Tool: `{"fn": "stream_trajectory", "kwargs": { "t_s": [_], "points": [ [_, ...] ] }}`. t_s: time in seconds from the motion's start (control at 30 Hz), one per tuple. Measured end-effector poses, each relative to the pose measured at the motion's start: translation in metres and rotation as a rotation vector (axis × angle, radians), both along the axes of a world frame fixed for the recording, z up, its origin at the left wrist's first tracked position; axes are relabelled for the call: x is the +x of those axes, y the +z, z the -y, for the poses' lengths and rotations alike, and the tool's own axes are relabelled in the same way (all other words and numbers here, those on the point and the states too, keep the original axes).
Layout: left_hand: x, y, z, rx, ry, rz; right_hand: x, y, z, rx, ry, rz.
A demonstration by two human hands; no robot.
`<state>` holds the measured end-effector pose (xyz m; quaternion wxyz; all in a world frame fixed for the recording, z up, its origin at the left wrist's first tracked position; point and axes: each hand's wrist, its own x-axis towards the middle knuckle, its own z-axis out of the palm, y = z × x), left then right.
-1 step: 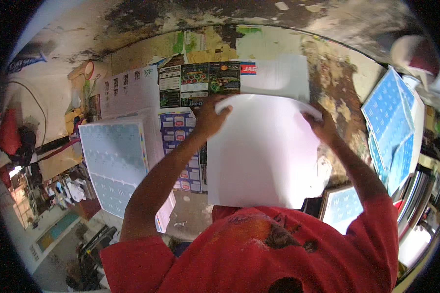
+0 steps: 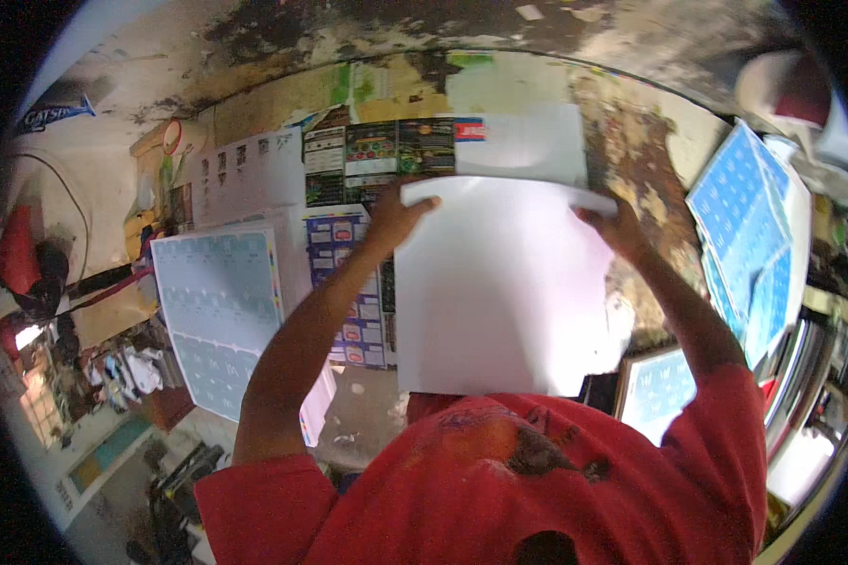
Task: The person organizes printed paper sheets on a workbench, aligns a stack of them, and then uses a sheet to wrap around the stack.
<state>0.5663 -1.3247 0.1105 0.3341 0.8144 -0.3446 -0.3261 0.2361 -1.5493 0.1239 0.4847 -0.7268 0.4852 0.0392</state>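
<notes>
A large white paper sheet (image 2: 499, 301) lies in front of me, its near edge by my red shirt. Whether it is one sheet or a stack, I cannot tell. My left hand (image 2: 400, 215) grips its far left corner, thumb on top. At the far right corner my right hand (image 2: 615, 226) pinches the edge, its thumb on the near side. Between both hands the far edge is lifted and curls slightly. The fingers beneath the paper are hidden.
To the left stands a stack of pale blue printed sheets (image 2: 219, 315). Dark printed sheets (image 2: 372, 155) and another white sheet (image 2: 528, 146) lie beyond the paper. Blue patterned sheets (image 2: 749, 217) are at the right, with a framed blue print (image 2: 660, 391) near my right arm.
The far edge of the white sheet looks straighter than before, and my hands have shifted slightly along with it. The whole view has moved a little.
</notes>
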Motion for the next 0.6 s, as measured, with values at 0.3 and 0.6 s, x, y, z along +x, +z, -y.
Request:
{"fn": "stream_trajectory", "kwargs": {
  "t_s": [0.3, 0.6],
  "points": [
    [-0.189, 0.041, -0.216, -0.29, -0.699, 0.599, -0.099, 0.055, -0.266, -0.659, 0.502, 0.152],
    [-0.212, 0.035, -0.251, -0.484, -0.736, 0.887, -0.125, 0.032, -0.351, -1.027, 0.464, 0.02]
  ]
}}
